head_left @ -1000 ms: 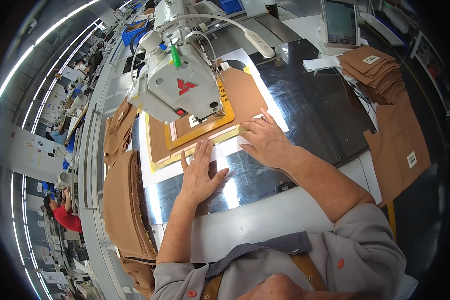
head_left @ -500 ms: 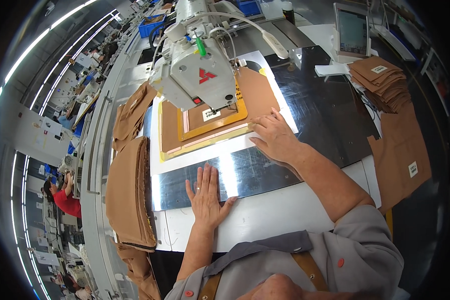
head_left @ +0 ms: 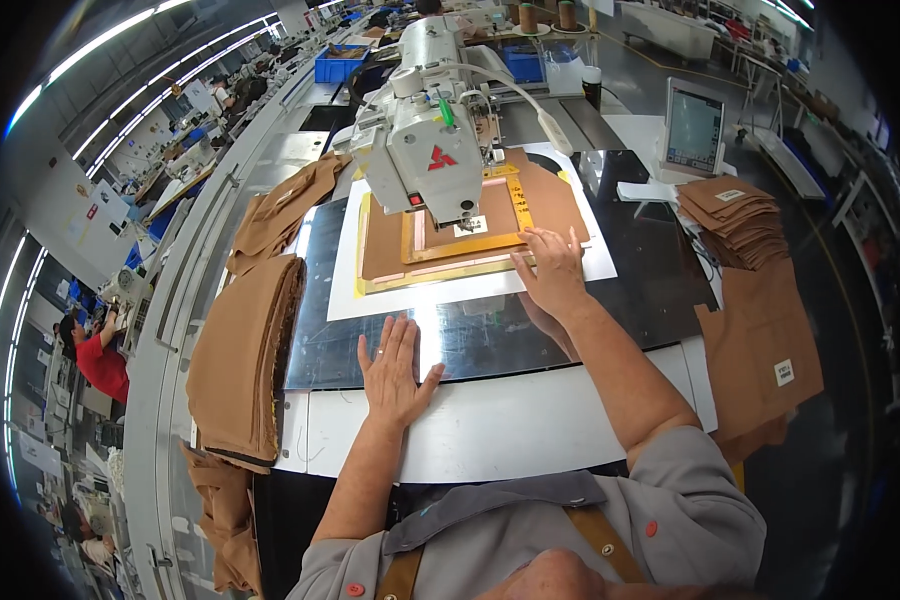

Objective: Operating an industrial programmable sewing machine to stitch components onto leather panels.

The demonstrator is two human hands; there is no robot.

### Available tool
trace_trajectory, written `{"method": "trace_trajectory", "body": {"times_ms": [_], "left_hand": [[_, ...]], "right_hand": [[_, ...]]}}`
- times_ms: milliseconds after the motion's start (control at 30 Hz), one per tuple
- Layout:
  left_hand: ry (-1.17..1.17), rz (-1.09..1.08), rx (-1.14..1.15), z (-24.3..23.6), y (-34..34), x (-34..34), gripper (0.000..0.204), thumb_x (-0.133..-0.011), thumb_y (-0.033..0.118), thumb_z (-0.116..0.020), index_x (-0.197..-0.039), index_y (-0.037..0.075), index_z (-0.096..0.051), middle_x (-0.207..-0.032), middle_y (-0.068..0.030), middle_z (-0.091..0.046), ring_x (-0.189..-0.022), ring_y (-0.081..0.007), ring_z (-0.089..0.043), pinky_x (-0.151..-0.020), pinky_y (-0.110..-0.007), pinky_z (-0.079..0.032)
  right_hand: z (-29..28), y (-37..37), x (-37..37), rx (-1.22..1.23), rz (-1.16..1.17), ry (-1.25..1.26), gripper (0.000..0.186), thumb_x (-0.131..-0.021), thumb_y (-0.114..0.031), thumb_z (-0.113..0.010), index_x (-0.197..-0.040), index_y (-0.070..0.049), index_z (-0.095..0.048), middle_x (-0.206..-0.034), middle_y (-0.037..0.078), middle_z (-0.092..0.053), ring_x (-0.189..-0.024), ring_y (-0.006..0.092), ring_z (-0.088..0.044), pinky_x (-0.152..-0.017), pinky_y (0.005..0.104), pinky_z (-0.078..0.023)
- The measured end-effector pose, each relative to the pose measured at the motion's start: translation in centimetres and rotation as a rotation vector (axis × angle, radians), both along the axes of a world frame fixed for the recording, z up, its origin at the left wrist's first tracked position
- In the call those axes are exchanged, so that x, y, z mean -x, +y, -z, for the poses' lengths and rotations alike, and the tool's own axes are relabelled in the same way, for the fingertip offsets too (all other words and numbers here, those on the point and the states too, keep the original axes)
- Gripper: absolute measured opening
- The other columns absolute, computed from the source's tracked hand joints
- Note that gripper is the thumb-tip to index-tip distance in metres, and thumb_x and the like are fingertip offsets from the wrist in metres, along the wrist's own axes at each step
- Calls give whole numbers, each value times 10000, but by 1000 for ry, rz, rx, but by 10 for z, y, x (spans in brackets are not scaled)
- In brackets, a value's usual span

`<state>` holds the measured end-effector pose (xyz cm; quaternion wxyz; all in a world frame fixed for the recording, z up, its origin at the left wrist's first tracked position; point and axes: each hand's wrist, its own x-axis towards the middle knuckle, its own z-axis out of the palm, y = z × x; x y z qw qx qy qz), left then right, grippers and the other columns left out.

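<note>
Annotator's count at the worktop (head_left: pixel 510 410): one sewing machine (head_left: pixel 425 150), one yellow frame (head_left: pixel 470 247), one brown panel (head_left: pixel 557 205) beneath it, one white sheet (head_left: pixel 380 305), one lamp (head_left: pixel 554 130), one upright screen (head_left: pixel 694 130). At least three brown fabric piles (head_left: pixel 240 350). Farther back, two blue bins (head_left: pixel 340 66), two thread cones (head_left: pixel 567 15).

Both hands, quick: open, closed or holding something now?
Left hand: open, palm down at the shiny plate, holding nothing.
Right hand: open, fingertips near the yellow frame, nothing visibly gripped.
</note>
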<state>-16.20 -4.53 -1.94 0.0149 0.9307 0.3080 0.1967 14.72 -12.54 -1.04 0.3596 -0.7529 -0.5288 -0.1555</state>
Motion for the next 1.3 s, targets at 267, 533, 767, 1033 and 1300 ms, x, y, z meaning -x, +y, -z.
{"method": "trace_trajectory", "body": {"times_ms": [267,533,767,1033,1300], "left_hand": [[-2,-14,88,-7,0,-10,700,-1014,548,-415,-1483,33,-490,-1594,-151,-419,-1526,-308,-310,-1229,-591,-42],[-109,-114,143,-20,69,-90,717,-1052,574,-333,-1520,43,-449,-1643,-156,-335,-1559,-319,-218,-1226,-628,-53],[-11,-326,181,-19,96,-148,414,-971,382,-562,-1293,164,-707,-1578,-17,-470,-1550,-283,-256,-1219,-686,-46],[-121,-334,113,-37,79,-126,377,-1023,370,-527,-942,129,-804,-1000,-73,-775,-1321,-221,-586,-1200,-613,-146],[-51,41,92,-59,-32,-9,400,-856,423,-777,-1076,94,-718,-1263,-54,-698,-1275,-225,-607,-1197,-559,-176]], "right_hand": [[-2,-18,-67,165,301,242,514,-973,-326,-624,-1386,-31,-546,-1446,153,-560,-1384,330,-488,-1202,649,-211],[1,-41,-121,512,506,151,686,-1025,-457,-484,-1546,-17,-402,-1661,150,-303,-1566,314,-201,-1234,653,-82],[1,-37,-112,450,388,27,504,-1013,-363,-528,-1447,-113,-582,-1561,62,-497,-1529,297,-307,-1214,693,-60],[-14,-51,-116,254,349,83,387,-1021,-335,-504,-1199,-104,-757,-1236,135,-720,-1360,285,-541,-1219,652,-118],[-75,-191,-41,736,109,295,331,-1009,-255,-531,-1150,-56,-754,-1248,184,-706,-1299,316,-590,-1174,624,-291]]}}
